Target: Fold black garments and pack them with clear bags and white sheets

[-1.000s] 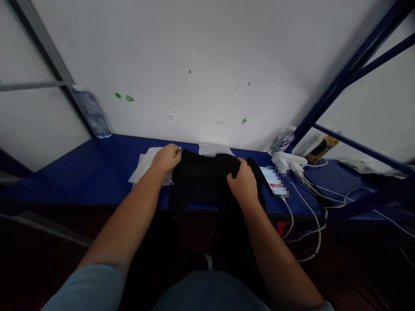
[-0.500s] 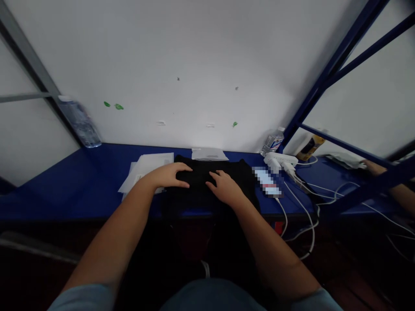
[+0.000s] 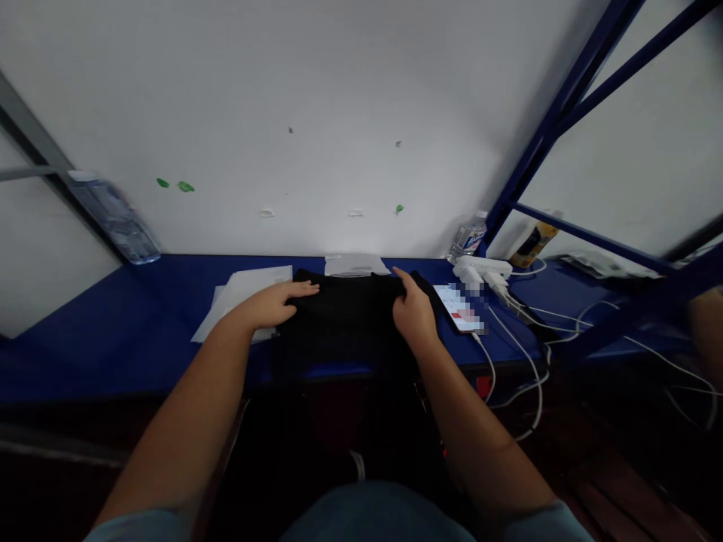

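A piece of black folded fabric (image 3: 339, 320), perhaps a garment, lies across the front of the blue table (image 3: 169, 316); its kind is hard to make out in the dark. My left hand (image 3: 276, 301) rests on its left edge with the fingers stretched out flat. At the right part of the fabric, my right hand (image 3: 415, 309) grips a raised fold, the index finger along the top and the thumb bent in. White plastic packets (image 3: 226, 297) lie partly under my left forearm. Behind the fabric, a clear packet (image 3: 355, 265) sits against the wall.
A phone (image 3: 457, 309) on a white cable lies right of the fabric. Beyond it are a power strip (image 3: 483, 267) with plugs, a water bottle (image 3: 468, 237) and a blue metal frame (image 3: 528, 173). A large bottle (image 3: 116, 218) leans at the left. Another person's arm (image 3: 706, 327) shows far right.
My right hand has moved right across the fabric and closed on a fold there. My left hand has flattened at the left edge. The view has shifted slightly; the other person's arm has drawn back.
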A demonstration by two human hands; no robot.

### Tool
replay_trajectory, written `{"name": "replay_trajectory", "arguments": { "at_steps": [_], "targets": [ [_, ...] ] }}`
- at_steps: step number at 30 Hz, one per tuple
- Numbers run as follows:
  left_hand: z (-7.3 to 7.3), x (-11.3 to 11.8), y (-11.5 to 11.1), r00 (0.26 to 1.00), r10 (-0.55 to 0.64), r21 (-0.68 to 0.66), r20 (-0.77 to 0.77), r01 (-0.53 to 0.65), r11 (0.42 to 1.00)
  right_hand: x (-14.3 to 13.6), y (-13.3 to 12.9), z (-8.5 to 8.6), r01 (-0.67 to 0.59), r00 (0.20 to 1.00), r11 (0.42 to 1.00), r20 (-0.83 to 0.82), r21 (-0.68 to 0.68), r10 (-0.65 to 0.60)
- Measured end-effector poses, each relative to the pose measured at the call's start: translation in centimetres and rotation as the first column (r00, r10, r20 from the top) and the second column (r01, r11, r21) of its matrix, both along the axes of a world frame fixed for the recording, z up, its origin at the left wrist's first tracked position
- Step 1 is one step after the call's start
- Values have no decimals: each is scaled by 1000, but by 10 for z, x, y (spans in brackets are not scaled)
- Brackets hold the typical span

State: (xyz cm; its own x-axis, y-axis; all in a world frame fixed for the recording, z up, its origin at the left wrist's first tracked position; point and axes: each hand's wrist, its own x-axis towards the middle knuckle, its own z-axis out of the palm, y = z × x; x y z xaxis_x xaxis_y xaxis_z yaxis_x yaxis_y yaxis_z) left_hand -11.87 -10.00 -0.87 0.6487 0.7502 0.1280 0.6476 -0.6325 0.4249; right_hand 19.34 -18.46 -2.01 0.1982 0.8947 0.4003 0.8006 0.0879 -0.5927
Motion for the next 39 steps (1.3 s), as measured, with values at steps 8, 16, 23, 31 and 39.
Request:
{"name": "replay_trajectory", "arguments": {
  "at_steps": [8, 16, 23, 31, 39],
  "targets": [
    [-7, 14, 1, 995, 59, 7, 86, -60, 998, 28, -25, -8, 396, 880, 918, 282, 10, -382],
    [-10, 20, 4, 985, 103, -14, -140, -106, 994, 32, 0, -16, 77, 879, 956, 472, -284, 69],
    [10, 34, 10, 950, 155, -14, -270, -164, 986, 42, 46, -1, -157, 819, 952, 504, -263, 275],
    [9, 48, 29, 952, 112, -32, -286, -126, 992, 55, 63, -14, -197, 816, 936, 480, -292, 322],
    [-9, 33, 32, 973, 118, 35, -196, -113, 993, 56, 63, -12, -180, 823, 940, 480, -289, 305]
  ]
}}
